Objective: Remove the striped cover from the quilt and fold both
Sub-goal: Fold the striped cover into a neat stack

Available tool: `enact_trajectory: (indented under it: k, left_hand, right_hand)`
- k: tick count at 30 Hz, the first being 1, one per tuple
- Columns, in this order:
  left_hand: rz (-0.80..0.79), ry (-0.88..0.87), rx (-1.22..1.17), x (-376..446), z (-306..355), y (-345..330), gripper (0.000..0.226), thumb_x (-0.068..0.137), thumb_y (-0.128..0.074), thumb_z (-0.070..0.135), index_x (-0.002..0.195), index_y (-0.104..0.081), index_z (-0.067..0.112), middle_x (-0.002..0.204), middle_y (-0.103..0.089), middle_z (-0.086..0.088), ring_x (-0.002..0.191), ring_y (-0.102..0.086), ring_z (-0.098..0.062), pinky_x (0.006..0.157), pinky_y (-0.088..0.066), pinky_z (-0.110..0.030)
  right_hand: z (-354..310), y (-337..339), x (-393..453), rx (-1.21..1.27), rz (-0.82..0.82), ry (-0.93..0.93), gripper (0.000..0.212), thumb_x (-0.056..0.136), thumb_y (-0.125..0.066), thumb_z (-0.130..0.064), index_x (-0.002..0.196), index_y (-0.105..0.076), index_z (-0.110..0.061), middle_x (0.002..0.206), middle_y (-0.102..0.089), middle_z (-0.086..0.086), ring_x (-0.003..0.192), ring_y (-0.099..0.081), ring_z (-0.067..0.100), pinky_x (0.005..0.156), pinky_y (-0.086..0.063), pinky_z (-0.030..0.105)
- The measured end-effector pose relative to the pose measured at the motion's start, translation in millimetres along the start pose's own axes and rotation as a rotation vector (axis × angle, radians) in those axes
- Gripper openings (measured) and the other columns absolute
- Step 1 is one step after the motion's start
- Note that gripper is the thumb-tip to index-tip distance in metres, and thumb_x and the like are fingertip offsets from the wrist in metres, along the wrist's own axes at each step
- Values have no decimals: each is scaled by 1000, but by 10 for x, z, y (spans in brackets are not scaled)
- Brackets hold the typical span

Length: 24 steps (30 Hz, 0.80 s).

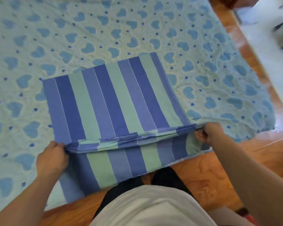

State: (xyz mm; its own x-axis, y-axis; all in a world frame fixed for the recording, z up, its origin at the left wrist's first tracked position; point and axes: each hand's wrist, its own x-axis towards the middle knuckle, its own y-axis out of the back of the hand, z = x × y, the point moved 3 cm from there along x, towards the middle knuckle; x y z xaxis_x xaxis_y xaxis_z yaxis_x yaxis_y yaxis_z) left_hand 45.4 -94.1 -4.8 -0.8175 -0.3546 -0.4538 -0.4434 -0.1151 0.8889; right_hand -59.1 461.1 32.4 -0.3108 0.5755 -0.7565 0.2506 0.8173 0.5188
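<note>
The striped cover (114,101), in bands of dark blue, lighter blue and pale green, lies folded into a rectangle on top of the quilt (55,38), near the middle of the scene and toward the near edge. The quilt is spread flat and is light blue-green with blue hearts and small dark dots. Its right edge and its near right corner lie on a wooden floor (211,176) of orange-brown colour.

At the near side of the cover, many stacked layers show as a thick edge that runs from left to right. Below this edge one more part of the cover hangs down toward the person and reaches the dark trousers (167,175).

The left hand (52,159) grips the left end of the stacked edge, with the fingers curled around the layers. The right hand (207,131) grips the right end of the same edge, with the fingers curled under the cloth and the thumb side on top. Both arms are stretched forward from the body. The person wears a white shirt (150,206).

At the far right, beyond the wood, there is a pale floor with some dark blurred things that I cannot identify.
</note>
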Motion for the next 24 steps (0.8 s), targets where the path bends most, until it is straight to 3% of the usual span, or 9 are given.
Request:
enact_trajectory:
  k: [4, 7, 9, 12, 14, 17, 19, 22, 24]
  left_hand:
    - [229, 45, -160, 350, -2, 755, 15, 82, -56, 15, 86, -42, 19, 91, -64, -25, 82, -65, -46, 64, -41, -44]
    - [352, -11, -116, 411, -86, 1190, 26, 79, -62, 18, 84, -37, 21, 80, -63, -22, 72, -65, -44, 59, -39, -40]
    - [366, -99, -5, 325, -137, 1291, 28, 78, -63, 9, 85, -39, 20, 76, -61, -18, 66, -64, -42, 56, -42, -40]
    - [235, -89, 101, 72, -185, 1141, 30, 69, -70, 2, 89, -50, 14, 80, -62, -16, 70, -64, -40, 56, -46, -43]
    - [98, 50, 88, -161, -191, 891, 26, 73, -67, 4, 95, -55, 12, 91, -64, -15, 84, -65, -39, 65, -49, -45]
    - [-55, 215, 64, -496, -157, 477, 26, 82, -58, 11, 107, -62, 19, 105, -60, -6, 104, -61, -30, 80, -52, -42]
    - [-88, 329, 62, -646, -137, 294, 28, 87, -55, 14, 110, -66, 25, 108, -55, -4, 109, -57, -28, 83, -52, -41]
    - [-39, 536, -96, -691, -23, 198, 34, 92, -49, 9, 118, -66, 25, 117, -45, -13, 111, -47, -39, 84, -48, -48]
    - [6, 677, -323, -511, 27, 283, 36, 93, -47, 7, 122, -64, 21, 123, -38, -18, 107, -48, -46, 91, -46, -53]
  right_hand:
    - [-1246, -22, -269, 129, -27, 302, 30, 97, -29, -5, 106, -56, -16, 43, -60, 5, 30, -58, 18, 32, -50, 29]
    - [-1737, -104, -344, 194, -49, 432, 35, 97, -32, -9, 120, -43, -33, 68, -67, 11, 37, -62, 21, 36, -52, 30]
    - [-1817, -202, -262, 127, -79, 455, 46, 96, -31, -5, 132, -44, -31, 87, -69, 17, 47, -65, 27, 42, -54, 31]
    - [-1630, -258, -31, -438, 7, 672, 55, 92, -42, -2, 144, -40, -21, 120, -62, 27, 87, -66, 39, 74, -55, 45]
    - [-1302, -185, 168, -857, 111, 759, 51, 90, -50, -7, 140, -40, -11, 121, -59, 29, 106, -60, 44, 88, -48, 47]
    - [-839, -45, 485, -1078, 79, 588, 20, 90, -50, -9, 108, -50, -1, 103, -63, 25, 101, -64, 42, 77, -48, 39]
    - [-663, -50, 661, -1024, -7, 395, 11, 90, -48, -4, 87, -58, -2, 78, -64, 19, 77, -70, 37, 58, -49, 30]
    - [-632, -314, 682, -507, -179, 62, 15, 86, -52, 8, 73, -53, 1, 44, -48, 18, 31, -50, 25, 36, -47, 31]
    - [-892, -589, 592, -313, -249, -4, 20, 83, -53, 16, 71, -50, 0, 35, -45, 16, 22, -44, 21, 26, -45, 35]
